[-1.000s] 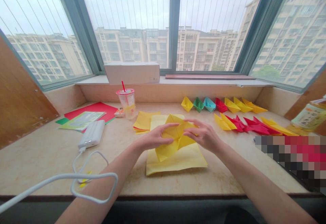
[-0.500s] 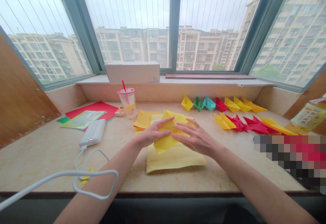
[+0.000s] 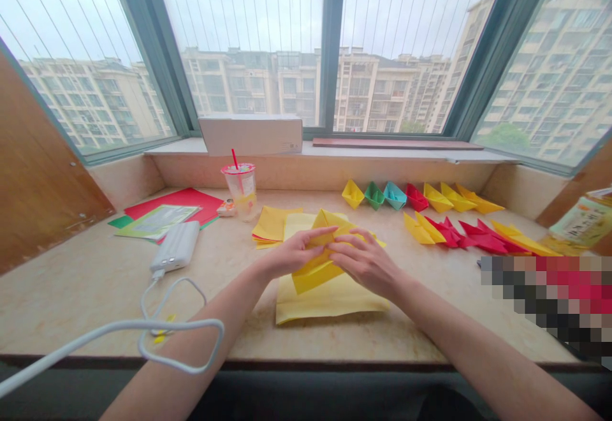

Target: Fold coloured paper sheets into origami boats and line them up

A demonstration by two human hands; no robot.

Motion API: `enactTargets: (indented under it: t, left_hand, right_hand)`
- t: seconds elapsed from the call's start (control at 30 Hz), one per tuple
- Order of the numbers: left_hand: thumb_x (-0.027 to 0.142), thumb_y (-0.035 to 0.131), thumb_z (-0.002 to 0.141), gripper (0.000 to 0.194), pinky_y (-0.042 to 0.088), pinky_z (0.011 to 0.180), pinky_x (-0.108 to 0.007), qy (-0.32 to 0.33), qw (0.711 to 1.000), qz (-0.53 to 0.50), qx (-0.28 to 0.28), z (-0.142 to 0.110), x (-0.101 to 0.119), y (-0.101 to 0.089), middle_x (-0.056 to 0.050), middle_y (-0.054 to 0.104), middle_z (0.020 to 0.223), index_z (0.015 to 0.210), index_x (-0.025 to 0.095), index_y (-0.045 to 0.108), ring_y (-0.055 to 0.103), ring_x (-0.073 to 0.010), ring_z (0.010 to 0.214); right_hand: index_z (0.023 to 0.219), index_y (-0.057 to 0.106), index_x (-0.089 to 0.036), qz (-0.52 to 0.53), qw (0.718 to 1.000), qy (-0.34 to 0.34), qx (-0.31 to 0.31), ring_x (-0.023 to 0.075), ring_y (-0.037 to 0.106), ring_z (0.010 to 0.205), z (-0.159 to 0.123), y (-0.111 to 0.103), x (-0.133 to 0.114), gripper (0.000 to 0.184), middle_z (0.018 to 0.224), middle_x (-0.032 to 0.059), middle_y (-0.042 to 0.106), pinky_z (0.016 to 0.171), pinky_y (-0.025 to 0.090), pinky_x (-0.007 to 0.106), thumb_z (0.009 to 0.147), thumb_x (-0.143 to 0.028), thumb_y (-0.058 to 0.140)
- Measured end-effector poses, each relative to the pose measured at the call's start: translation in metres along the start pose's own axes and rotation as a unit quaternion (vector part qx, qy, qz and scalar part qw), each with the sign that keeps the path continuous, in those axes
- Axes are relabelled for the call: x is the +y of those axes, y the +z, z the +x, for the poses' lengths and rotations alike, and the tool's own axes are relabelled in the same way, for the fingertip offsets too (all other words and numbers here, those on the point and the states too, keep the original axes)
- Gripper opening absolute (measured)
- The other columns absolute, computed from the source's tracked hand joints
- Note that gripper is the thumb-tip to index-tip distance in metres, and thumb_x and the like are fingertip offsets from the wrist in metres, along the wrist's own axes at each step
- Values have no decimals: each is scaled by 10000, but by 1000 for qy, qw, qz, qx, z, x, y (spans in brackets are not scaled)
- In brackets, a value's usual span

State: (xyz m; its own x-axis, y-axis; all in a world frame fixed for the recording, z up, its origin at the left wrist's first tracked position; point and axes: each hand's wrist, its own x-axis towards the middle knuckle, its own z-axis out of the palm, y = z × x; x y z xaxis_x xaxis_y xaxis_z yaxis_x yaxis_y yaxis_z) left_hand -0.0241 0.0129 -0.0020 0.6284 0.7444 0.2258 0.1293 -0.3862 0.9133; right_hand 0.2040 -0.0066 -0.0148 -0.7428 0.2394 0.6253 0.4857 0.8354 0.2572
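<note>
A partly folded piece of yellow origami paper (image 3: pixel 315 275) is held up between both hands at the middle of the counter. My left hand (image 3: pixel 302 250) grips its left side, thumb and fingers closed on the paper. From the right, my right hand (image 3: pixel 366 258) pinches the same paper, its fingers bent over the folds and hiding part of them. Under it lies a pale yellow sheet (image 3: pixel 329 303) on the counter. Just behind to the left sits a stack of yellow and orange paper (image 3: pixel 272 224).
Folded paper boats (image 3: pixel 394 195) stand in a row at the back right, with red and yellow folded pieces (image 3: pixel 447 231) before them. Leftward are a drink cup (image 3: pixel 240 188), a white power bank (image 3: pixel 176 245), a looping white cable (image 3: pixel 176 325) and red sheets (image 3: pixel 172 201). A bottle (image 3: pixel 583 220) stands far right.
The yellow paper has tilted and turned slightly in my hands. My right hand's fingers have moved inward and curled more closely over it. The view has shifted a little.
</note>
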Motion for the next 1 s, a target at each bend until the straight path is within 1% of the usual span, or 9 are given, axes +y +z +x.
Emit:
enactTargets:
  t: [0.2, 0.3, 0.43, 0.57, 0.67, 0.77, 0.83, 0.9, 1.0]
  left_hand:
    - [380, 619, 893, 552, 292, 1161, -473, 6, 998, 26, -54, -3, 18, 0, -56, 489, 1477, 1417, 263, 490, 436, -295, 1366]
    - [356, 690, 839, 642, 354, 1121, -462, 5, 998, 24, -60, -4, 19, 0, -56, 503, 1468, 1435, 274, 463, 475, -309, 1330]
    - [315, 646, 875, 593, 442, 1031, -428, -11, 998, -32, -51, -4, 13, 2, -69, 538, 1437, 1437, 287, 458, 564, -299, 1230]
    - [292, 648, 880, 598, 456, 1019, -392, -37, 988, -144, -46, -5, 12, 2, -78, 564, 1410, 1444, 293, 449, 580, -280, 1221]
    - [278, 673, 865, 621, 463, 1015, -371, -47, 974, -222, -21, -6, 13, 2, -77, 580, 1394, 1444, 302, 448, 596, -266, 1209]
    - [264, 697, 847, 657, 463, 1019, -373, -40, 960, -275, 21, -5, 14, 2, -76, 587, 1386, 1449, 317, 437, 592, -271, 1217]
    - [257, 701, 843, 671, 462, 1021, -379, -24, 954, -294, 57, -3, 13, 3, -69, 584, 1390, 1451, 335, 428, 594, -271, 1214]
    - [258, 700, 845, 680, 458, 1026, -385, -9, 949, -304, 85, -2, 12, 6, -62, 576, 1400, 1456, 351, 414, 594, -269, 1213]
    - [273, 686, 859, 713, 460, 1025, -402, -6, 948, -306, 86, 1, 11, 11, -70, 567, 1407, 1485, 355, 354, 595, -272, 1207]
  right_hand:
    - [980, 670, -205, -8, 995, 85, 54, 217, 623, 939, 3, -2, -4, 88, 1055, 71, 705, 834, 454, 373, 939, -236, 599]
    - [1104, 646, -221, -26, 992, 105, 69, 230, 621, 984, 1, -5, 0, 205, 1082, 81, 691, 910, 426, 410, 920, -310, 639]
    - [1244, 586, -260, -62, 978, 168, 107, 277, 586, 1118, -3, -12, 12, 420, 1227, 112, 631, 1051, 327, 507, 869, -423, 684]
    - [1247, 580, -276, -32, 945, 272, 178, 318, 526, 1219, -9, -13, 27, 429, 1313, 123, 567, 1078, 311, 550, 864, -443, 677]
    - [1293, 528, -273, 143, 887, 381, 218, 301, 594, 1117, -10, -9, 35, 532, 1272, 123, 579, 958, 469, 496, 834, -493, 686]
    - [1393, 408, -278, 384, 764, 469, 221, 256, 673, 942, -8, -5, 38, 726, 1166, 104, 635, 791, 560, 409, 787, -530, 717]
    - [1404, 398, -273, 501, 688, 487, 197, 223, 694, 846, -5, -3, 35, 744, 1088, 84, 677, 740, 565, 369, 784, -523, 724]
    - [1326, 511, -250, 579, 647, 475, 145, 203, 697, 805, -2, -2, 29, 604, 1047, 76, 709, 733, 558, 345, 815, -511, 699]
    - [1158, 663, -223, 649, 619, 429, 112, 225, 695, 910, 4, 1, 17, 398, 1082, 82, 725, 793, 555, 357, 867, -494, 646]
